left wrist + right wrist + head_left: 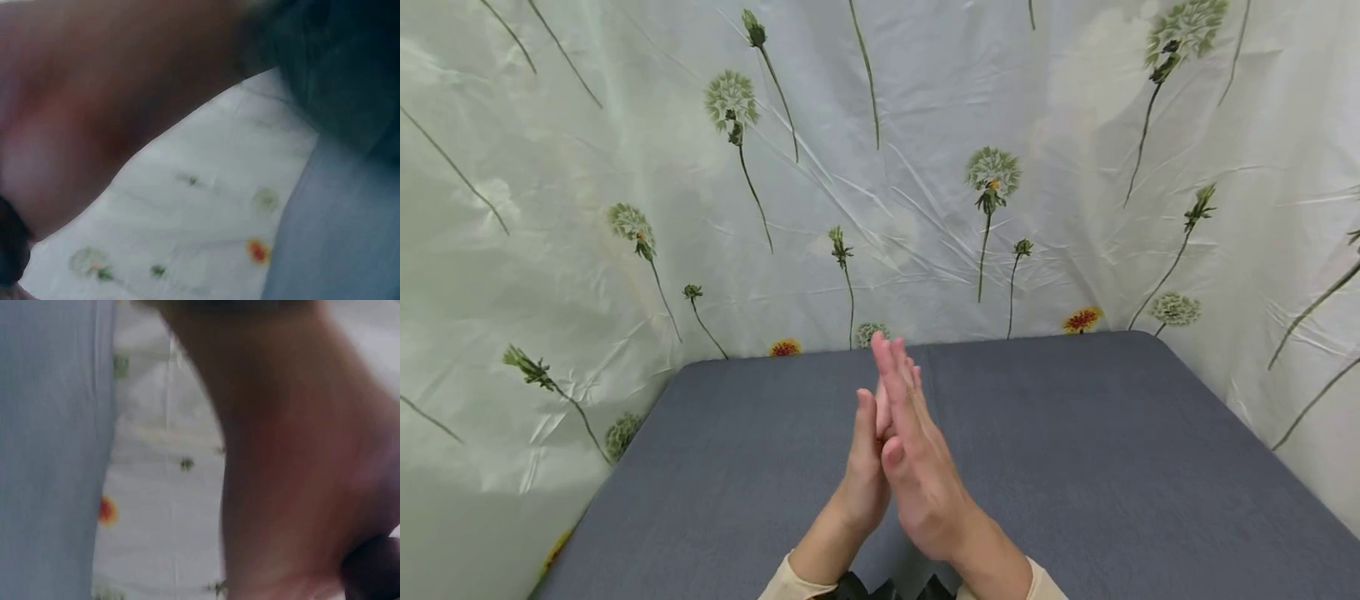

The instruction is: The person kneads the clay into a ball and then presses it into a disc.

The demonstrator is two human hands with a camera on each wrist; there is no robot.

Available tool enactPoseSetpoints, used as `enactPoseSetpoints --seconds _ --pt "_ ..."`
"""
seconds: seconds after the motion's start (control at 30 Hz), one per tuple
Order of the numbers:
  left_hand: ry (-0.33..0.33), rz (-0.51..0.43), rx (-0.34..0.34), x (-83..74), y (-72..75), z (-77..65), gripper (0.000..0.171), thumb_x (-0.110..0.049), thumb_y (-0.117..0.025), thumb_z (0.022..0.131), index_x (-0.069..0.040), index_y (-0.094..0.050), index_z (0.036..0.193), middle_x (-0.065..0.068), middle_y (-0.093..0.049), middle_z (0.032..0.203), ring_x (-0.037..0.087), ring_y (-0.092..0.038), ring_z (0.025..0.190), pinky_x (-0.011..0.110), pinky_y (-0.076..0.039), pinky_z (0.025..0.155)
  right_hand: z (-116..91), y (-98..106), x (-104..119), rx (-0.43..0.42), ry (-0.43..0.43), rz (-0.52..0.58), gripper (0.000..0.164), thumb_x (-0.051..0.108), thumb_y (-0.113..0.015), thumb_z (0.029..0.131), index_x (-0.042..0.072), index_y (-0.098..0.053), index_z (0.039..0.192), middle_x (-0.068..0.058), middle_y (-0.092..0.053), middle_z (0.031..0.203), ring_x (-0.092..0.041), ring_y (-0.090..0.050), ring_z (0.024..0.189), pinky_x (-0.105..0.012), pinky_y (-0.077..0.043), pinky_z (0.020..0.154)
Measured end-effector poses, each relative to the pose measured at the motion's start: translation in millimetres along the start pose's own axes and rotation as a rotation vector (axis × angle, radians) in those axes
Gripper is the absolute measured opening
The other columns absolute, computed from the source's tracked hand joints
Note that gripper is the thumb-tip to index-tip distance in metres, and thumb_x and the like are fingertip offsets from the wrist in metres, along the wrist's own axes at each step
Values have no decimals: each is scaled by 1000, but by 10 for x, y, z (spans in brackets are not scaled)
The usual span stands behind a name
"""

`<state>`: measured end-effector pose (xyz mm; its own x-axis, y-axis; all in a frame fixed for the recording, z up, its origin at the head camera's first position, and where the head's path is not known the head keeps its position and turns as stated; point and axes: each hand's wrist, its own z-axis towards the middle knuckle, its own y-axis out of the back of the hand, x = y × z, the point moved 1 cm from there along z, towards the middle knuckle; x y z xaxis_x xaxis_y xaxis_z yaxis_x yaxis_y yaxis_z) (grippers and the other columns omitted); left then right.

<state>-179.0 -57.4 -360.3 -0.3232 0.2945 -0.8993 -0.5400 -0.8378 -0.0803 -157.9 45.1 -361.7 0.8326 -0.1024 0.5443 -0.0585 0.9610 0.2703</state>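
In the head view my left hand and right hand meet palm to palm above the near middle of the table. Fingers on both point up and away, fairly straight, and the right hand covers much of the left one's fingers. Neither hand holds an object that shows. Each wrist view is filled largely by blurred skin, with the left hand in one and the right hand in the other.
A grey-blue cloth-covered table with rounded far corners spreads under the hands. Behind and beside it hangs a pale, creased curtain printed with dandelions and orange flowers. Cream sleeves and dark wrist gear show at the bottom edge.
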Motion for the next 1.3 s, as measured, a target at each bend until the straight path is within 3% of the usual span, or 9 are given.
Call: enactPoseSetpoints --seconds 0.13,0.3,0.53,0.73,0.83,0.97,1.07,1.13,1.3 --pt "-6 -37 58 -11 -100 -11 75 -72 7 106 -35 23 169 -17 21 178 17 16 168 65 12 131 26 139 -141 -18 -84 134 60 39 -12 120 18 -3 175 -4 -9 183 -5 -26 163 -18 -18 130" --pt "-57 5 -60 -173 -56 -49 79 -78 6 103 -37 20 169 -9 9 181 16 14 168 61 14 132 -23 45 -231 32 -161 279 59 38 -14 120 23 2 175 -3 1 183 -10 -1 169 -16 -9 131" --pt "-27 -73 -204 -171 101 -41 88 -85 -9 101 -39 17 171 -2 1 183 21 10 170 56 11 134 -22 -204 46 68 71 -4 65 40 -16 119 3 -9 173 -15 -6 182 -36 1 170 -45 -2 137" --pt "-27 -41 -37 -24 -123 -30 78 -72 0 108 -30 22 170 -6 15 181 22 11 169 60 9 133 30 75 -65 -11 -45 -6 64 43 -15 119 12 -9 175 -6 -14 182 -23 -14 169 -33 -9 136" --pt "-26 30 45 -17 -246 -39 76 -69 1 109 -29 26 169 -6 21 180 23 18 168 68 9 129 41 245 -220 -38 -157 155 64 49 -14 118 23 -3 175 -6 -11 183 -11 -56 139 -21 -46 111" --pt "-22 73 14 -76 -254 -52 81 -74 1 106 -29 26 169 -2 19 180 26 21 167 76 7 126 13 260 -361 6 -247 305 67 57 -12 116 30 4 175 -4 -2 183 -16 -49 149 -16 -47 108" --pt "-38 75 -60 -135 -154 -44 82 -78 3 104 -33 23 169 -3 13 182 26 19 168 73 8 128 -12 150 -379 53 -264 348 65 54 -13 117 29 5 174 1 2 183 -23 -6 169 -15 -23 126" --pt "-51 87 -105 -162 -76 -31 83 -81 3 102 -35 21 169 -4 9 182 26 16 168 69 9 129 -27 67 -346 78 -260 360 63 50 -14 118 30 4 174 5 4 183 -25 -13 168 -22 -36 122" --pt "-44 25 -176 -146 65 10 85 -84 -4 102 -38 19 170 -5 7 182 24 13 169 60 14 132 -54 -114 -159 105 -92 169 62 40 -17 120 16 -2 175 -7 -1 183 -33 -6 169 -46 -19 135"
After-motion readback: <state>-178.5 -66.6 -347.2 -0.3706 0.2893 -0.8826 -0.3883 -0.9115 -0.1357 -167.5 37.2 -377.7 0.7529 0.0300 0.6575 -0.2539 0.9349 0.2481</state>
